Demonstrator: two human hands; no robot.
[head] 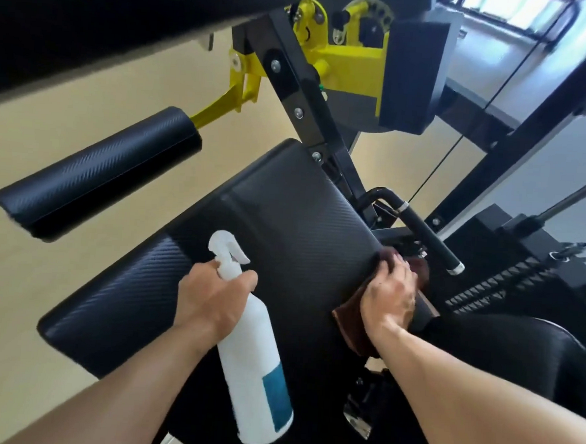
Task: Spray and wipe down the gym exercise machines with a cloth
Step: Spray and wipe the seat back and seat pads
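— Where's the spray bottle [253, 349]?

— Nearest the camera, in the left hand [211, 299]. Its fingers are curled round the neck just under the white trigger head, and the body with its blue label hangs down beside the forearm, over the black padded seat [278, 221].

— And the cloth [354, 325]?

— A brown one, under the right hand [391, 296], at the right edge of the same pad. The hand lies flat on it, fingers bent over the pad's edge and pressing the cloth there; a corner of it sticks out towards the wrist.

— So the hands are apart?

— Yes, side by side with bare pad between them.

— Farther off?

— A black handle [431, 237] just beyond the right hand, a roller pad [99, 172] to the left, then the yellow frame [349, 67].
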